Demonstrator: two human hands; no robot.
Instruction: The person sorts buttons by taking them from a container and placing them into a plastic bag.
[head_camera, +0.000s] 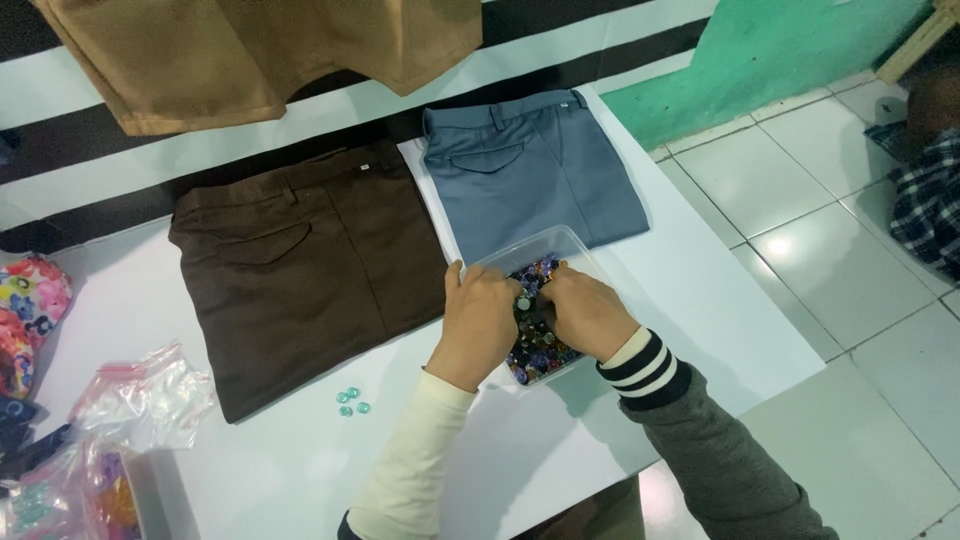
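Head view: left hand (482, 318) & right hand (583, 312) both in clear tub (563, 240) of mixed beads (530, 355) near table's (700, 320) right edge; fingers curled together, pinching. Best pick slowly, tub steadied. Brown trousers (300, 280) alongside.

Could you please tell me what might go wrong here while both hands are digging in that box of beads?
The clear plastic box sits near the table edge, so a push from the left hand or right hand could tip it. Beads might scatter onto the tiled floor. The loose green beads could roll off too.
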